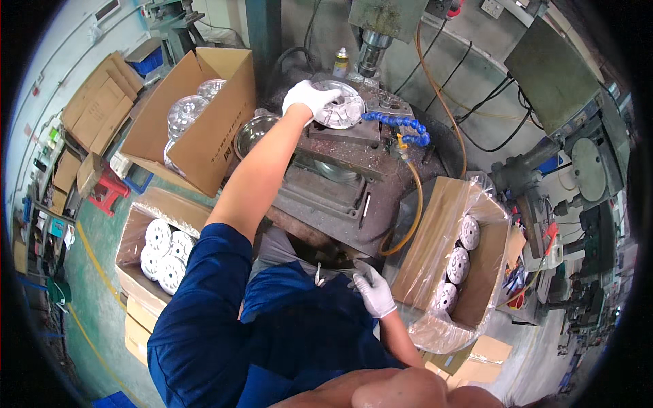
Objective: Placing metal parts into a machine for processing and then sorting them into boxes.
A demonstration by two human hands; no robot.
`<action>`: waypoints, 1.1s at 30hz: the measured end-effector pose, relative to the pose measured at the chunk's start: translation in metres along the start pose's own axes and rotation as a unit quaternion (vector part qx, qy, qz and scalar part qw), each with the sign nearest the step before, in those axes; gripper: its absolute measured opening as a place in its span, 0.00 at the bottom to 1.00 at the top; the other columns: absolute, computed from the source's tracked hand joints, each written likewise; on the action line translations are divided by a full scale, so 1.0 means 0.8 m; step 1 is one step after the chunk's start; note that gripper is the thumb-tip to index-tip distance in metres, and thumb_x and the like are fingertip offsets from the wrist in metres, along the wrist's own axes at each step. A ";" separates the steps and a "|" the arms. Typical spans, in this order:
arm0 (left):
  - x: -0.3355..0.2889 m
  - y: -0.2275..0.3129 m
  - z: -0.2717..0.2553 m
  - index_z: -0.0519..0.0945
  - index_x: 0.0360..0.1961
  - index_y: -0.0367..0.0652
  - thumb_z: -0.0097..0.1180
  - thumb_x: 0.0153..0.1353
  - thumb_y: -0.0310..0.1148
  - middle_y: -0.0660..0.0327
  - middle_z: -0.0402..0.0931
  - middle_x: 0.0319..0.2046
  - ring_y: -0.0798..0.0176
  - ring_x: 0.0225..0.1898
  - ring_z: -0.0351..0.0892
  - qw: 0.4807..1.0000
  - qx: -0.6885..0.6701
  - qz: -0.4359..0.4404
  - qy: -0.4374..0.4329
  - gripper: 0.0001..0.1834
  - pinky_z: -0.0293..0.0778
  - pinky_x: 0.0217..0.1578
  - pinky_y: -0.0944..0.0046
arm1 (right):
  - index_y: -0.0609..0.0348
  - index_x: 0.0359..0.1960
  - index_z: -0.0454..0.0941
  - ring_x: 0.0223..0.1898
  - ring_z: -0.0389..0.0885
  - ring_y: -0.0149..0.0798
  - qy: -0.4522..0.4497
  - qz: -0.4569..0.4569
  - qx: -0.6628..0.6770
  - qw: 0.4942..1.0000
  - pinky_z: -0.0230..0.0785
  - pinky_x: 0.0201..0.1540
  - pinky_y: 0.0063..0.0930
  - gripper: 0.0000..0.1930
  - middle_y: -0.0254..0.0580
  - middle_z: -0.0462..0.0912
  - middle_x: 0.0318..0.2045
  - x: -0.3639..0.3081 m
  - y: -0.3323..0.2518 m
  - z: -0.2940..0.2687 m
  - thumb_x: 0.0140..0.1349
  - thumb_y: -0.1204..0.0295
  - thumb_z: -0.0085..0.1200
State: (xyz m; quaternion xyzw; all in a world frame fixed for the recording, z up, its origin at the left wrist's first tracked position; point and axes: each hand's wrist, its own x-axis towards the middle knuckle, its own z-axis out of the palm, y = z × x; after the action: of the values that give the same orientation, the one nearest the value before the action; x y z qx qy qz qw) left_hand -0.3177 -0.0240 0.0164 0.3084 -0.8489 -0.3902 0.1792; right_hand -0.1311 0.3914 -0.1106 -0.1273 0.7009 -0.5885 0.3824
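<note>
My left hand (307, 99), in a white glove, reaches forward and holds the left side of a round silver metal wheel-like part (345, 112). That part sits on a block on the drill press table (388, 166), below and in front of the spindle (373, 54). My right hand (375, 294), also gloved, hangs low by the front edge of the machine, near a grey apron (277, 250). Its thumb and fingers look apart, with nothing visible between them. A shiny metal bowl-shaped part (253, 132) lies left of the block, partly hidden by my left forearm.
A tall carton (221, 129) with silver parts stands left of the machine. Lined cartons with round parts stand lower left (132, 224) and right (425, 251). A blue segmented coolant hose (401, 122), a yellow hose (416, 204) and a spray can (341, 62) are around the table.
</note>
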 end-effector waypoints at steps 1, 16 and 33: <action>0.002 0.000 -0.001 0.81 0.52 0.26 0.71 0.47 0.62 0.42 0.83 0.50 0.49 0.53 0.84 1.000 0.029 0.004 -0.001 0.46 0.77 0.53 0.60 | 0.63 0.69 0.68 0.43 0.80 0.31 0.013 -0.014 0.001 1.000 0.74 0.50 0.25 0.25 0.42 0.82 0.50 0.001 0.004 -0.002 0.73 0.70 0.55; 0.009 -0.005 -0.007 0.83 0.49 0.25 0.65 0.50 0.67 0.39 0.84 0.46 0.47 0.49 0.85 0.995 0.074 -0.008 -0.060 0.48 0.77 0.51 0.58 | 0.61 0.66 0.72 0.47 0.81 0.32 0.060 -0.076 -0.133 0.986 0.73 0.54 0.26 0.23 0.45 0.85 0.48 0.011 -0.007 -0.025 0.71 0.68 0.57; 0.006 -0.011 -0.006 0.82 0.51 0.24 0.63 0.50 0.70 0.38 0.83 0.49 0.45 0.53 0.84 0.995 0.081 0.029 -0.053 0.51 0.76 0.54 0.56 | 0.60 0.64 0.74 0.45 0.84 0.36 0.071 -0.066 -0.183 0.978 0.76 0.52 0.30 0.23 0.47 0.86 0.45 0.002 -0.011 -0.021 0.70 0.66 0.58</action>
State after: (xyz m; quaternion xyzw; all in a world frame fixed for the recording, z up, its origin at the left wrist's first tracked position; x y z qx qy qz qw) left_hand -0.3157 -0.0344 0.0130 0.2758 -0.8948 -0.3303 0.1192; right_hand -0.1460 0.4001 -0.1028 -0.1987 0.8125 -0.4813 0.2622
